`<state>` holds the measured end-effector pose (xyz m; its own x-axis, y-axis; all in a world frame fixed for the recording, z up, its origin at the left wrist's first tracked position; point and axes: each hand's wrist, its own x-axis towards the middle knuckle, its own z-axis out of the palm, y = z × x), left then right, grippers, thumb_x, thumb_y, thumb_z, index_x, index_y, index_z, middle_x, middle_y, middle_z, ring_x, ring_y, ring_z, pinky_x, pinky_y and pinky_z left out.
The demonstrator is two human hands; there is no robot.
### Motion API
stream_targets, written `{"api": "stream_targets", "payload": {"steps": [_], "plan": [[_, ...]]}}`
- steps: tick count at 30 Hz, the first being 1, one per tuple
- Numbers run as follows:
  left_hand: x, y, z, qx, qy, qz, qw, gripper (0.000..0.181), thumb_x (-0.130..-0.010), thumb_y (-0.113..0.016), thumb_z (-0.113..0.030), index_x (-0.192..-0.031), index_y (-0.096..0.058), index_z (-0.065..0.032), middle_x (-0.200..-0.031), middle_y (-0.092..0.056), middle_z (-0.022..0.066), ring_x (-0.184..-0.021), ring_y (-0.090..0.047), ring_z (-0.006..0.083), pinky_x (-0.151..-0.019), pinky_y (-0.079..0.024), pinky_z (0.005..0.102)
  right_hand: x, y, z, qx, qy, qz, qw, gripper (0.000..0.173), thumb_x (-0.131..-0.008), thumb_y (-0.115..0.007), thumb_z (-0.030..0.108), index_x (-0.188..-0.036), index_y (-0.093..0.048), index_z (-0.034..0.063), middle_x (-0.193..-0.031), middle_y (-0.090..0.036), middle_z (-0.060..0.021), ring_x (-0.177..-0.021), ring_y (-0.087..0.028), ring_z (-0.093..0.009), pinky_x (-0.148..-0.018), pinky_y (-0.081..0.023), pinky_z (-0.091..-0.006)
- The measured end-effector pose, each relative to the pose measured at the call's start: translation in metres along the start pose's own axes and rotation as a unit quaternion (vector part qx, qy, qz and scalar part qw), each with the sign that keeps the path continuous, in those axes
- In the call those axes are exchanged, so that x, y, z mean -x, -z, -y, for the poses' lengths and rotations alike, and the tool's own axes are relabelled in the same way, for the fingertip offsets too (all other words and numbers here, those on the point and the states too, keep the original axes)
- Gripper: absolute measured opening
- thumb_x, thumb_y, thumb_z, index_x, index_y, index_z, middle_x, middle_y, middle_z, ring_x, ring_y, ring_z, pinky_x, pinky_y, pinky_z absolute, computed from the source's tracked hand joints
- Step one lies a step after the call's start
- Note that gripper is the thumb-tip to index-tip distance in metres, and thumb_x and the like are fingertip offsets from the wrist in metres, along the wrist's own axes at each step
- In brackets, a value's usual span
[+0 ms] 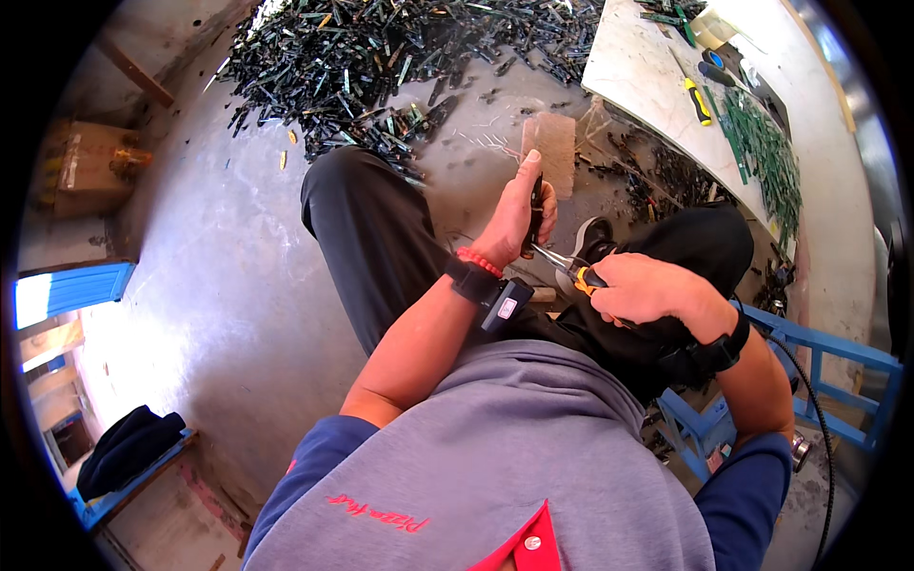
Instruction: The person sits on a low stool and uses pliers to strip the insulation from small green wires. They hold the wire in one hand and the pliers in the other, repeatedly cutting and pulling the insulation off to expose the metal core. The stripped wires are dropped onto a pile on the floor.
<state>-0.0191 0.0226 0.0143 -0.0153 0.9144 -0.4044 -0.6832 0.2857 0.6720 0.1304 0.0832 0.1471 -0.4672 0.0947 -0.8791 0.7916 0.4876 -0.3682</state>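
Observation:
My left hand [515,207] is closed around a dark, narrow piece [535,214], held upright between thumb and fingers. In my right hand [635,285] is a pair of long-nose pliers [571,265] with orange and black handles. The pliers' tips point left and meet the lower end of the dark piece; whether the jaws grip it cannot be told. Past my left fingers a reddish-brown brick or block [550,153] lies on the floor.
A big heap of dark strips [343,64] covers the floor ahead. At right, a pale tabletop [628,86] bears a yellow-black screwdriver [697,103] and green strips [767,157]. A blue metal frame [821,357] stands beside my right arm, near a black cable [821,414]. A cardboard box [93,168] sits far left.

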Motion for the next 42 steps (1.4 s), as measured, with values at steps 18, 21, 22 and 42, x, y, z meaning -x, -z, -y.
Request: {"api": "stream_targets", "payload": {"steps": [18, 21, 22, 42], "plan": [[-0.005, -0.001, 0.016, -0.167, 0.033, 0.047, 0.984, 0.079, -0.089, -0.019, -0.072, -0.050, -0.041, -0.0068, -0.047, -0.041, 0.0049, -0.043, -0.040, 0.0160, -0.043, -0.032, 0.0262, -0.022, 0.013, -0.022, -0.262, -0.058, 0.190, 0.944, 0.030, -0.074, -0.050, 0.013, -0.096, -0.057, -0.0060, -0.083, -0.067, -0.0170, -0.069, -0.068, -0.023, -0.053, -0.052, -0.0312], [-0.002, -0.004, 0.014, -0.175, 0.012, 0.036, 0.984, 0.077, -0.091, -0.021, -0.069, -0.050, -0.041, -0.0065, -0.046, -0.041, 0.0048, -0.042, -0.040, 0.0158, -0.043, -0.032, 0.0264, -0.026, 0.008, -0.027, -0.300, -0.056, 0.197, 0.932, 0.030, -0.076, -0.050, 0.015, -0.097, -0.057, -0.0057, -0.083, -0.067, -0.0176, -0.068, -0.069, -0.023, -0.051, -0.051, -0.0296], [-0.003, -0.003, 0.015, -0.179, 0.019, 0.038, 0.983, 0.077, -0.091, -0.022, -0.068, -0.050, -0.041, -0.0065, -0.046, -0.040, 0.0047, -0.042, -0.040, 0.0157, -0.042, -0.031, 0.0265, -0.026, 0.006, -0.027, -0.313, -0.056, 0.198, 0.927, 0.031, -0.077, -0.049, 0.016, -0.097, -0.058, -0.0056, -0.082, -0.067, -0.0176, -0.067, -0.069, -0.023, -0.050, -0.050, -0.0291], [-0.002, -0.006, 0.028, -0.110, 0.109, 0.069, 0.986, 0.069, -0.094, -0.031, -0.060, -0.050, -0.042, -0.0076, -0.046, -0.040, 0.0039, -0.041, -0.038, 0.0148, -0.043, -0.031, 0.0271, -0.022, -0.040, -0.081, -0.612, 0.021, 0.248, 0.751, 0.038, -0.087, -0.042, 0.028, -0.108, -0.055, -0.0023, -0.090, -0.063, -0.0125, -0.073, -0.063, -0.024, -0.061, -0.051, -0.0350]]}}
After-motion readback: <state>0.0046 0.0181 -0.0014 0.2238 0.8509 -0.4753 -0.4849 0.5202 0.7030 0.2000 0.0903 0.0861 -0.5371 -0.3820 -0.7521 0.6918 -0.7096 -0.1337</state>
